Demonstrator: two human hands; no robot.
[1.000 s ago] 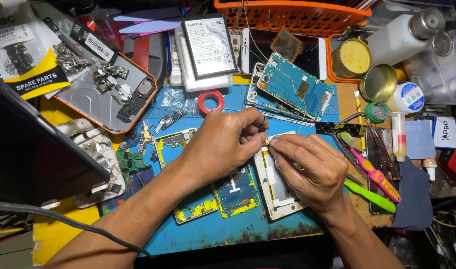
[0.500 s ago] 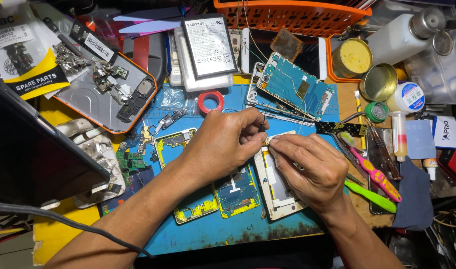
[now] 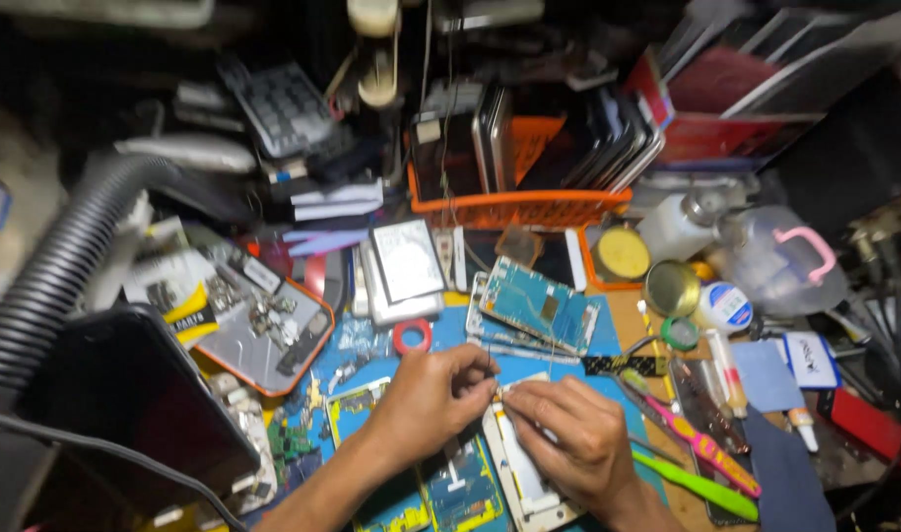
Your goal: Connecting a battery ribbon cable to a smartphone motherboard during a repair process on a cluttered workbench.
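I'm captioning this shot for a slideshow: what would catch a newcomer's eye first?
At bottom centre, the left hand and right hand meet fingertip to fingertip over a white phone frame on the blue mat. Behind them stands an orange basket of phones; a grey ribbed hose curves down the left.

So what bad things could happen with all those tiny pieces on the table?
The left hand and right hand pinch something tiny together over the white phone frame; it could slip into the clutter. An elbow might also bump the tray of loose parts, scattering them.
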